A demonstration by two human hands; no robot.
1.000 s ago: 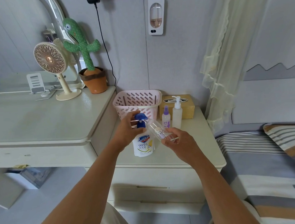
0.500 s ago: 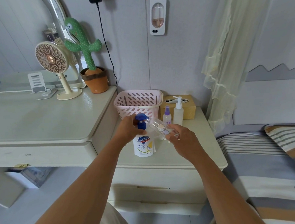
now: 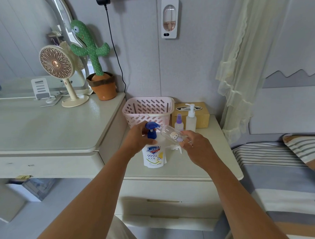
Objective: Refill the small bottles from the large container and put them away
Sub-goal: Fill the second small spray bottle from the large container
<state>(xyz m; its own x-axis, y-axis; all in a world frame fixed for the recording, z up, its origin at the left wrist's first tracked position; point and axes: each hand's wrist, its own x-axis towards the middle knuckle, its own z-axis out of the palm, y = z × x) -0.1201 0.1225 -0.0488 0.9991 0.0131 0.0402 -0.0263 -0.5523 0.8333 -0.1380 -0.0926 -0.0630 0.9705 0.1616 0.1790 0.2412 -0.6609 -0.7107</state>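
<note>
A cream nightstand (image 3: pixel 173 170) is carrying a soap bottle (image 3: pixel 154 157), which is standing directly beneath the fingers (image 3: pixel 140 127) of the left hand (image 3: pixel 138 137). A white pump head (image 3: pixel 176 147) is lying on the top just under the fingers (image 3: pixel 193 135) of the right hand (image 3: pixel 199 148). Beyond those fingers a purple spray bottle (image 3: pixel 179 123) and a white pump bottle (image 3: pixel 190 118) are standing side by side, with a tissue box (image 3: pixel 203 117) sitting behind them. A pink basket (image 3: pixel 147 109) is sitting beyond the left fingers, at the back, just beside the tissue box.
</note>
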